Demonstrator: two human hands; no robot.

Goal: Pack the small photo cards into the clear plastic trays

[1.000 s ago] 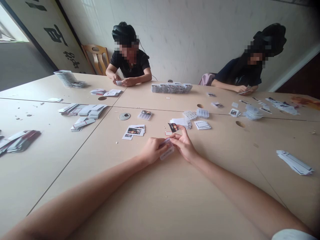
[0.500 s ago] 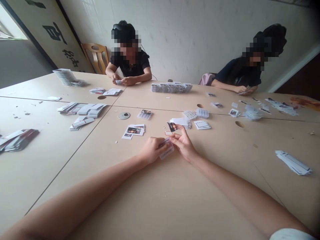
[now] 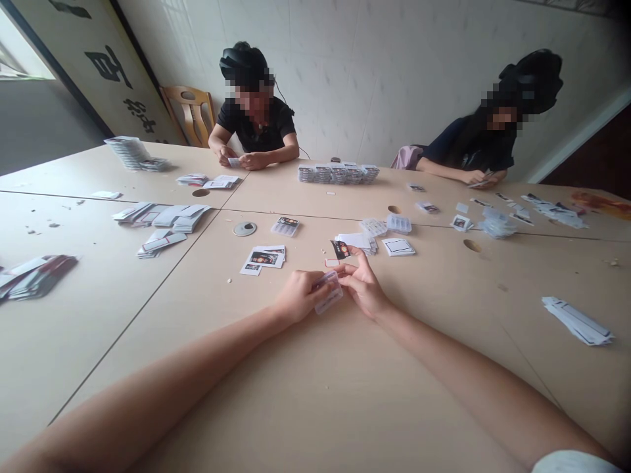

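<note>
My left hand [image 3: 298,295] is closed round the left side of a small clear plastic case [image 3: 329,294], its thumb on top. My right hand [image 3: 365,289] is beside the case's right edge and holds a dark printed card [image 3: 340,249] by its fingers, above the tabletop. A small red-edged label [image 3: 332,263] lies just beyond the hands. Past my right hand are white papers [image 3: 352,242], clear cases [image 3: 398,224] and black-framed cards [image 3: 399,247]. Printed cards [image 3: 266,257] lie to the left, below a clear case with a dark label [image 3: 286,226].
Two people sit across the table [image 3: 315,394]. Stacked cases [image 3: 338,173] stand between them, with another stack [image 3: 127,152] at far left. Paper piles [image 3: 37,276] lie left, and long strips [image 3: 576,320] right. Round holes [image 3: 472,245] pierce the tabletop.
My right fingers have shifted very slightly away from the case, with the dark card still in them. My left hand and the case are nearly unmoved.
</note>
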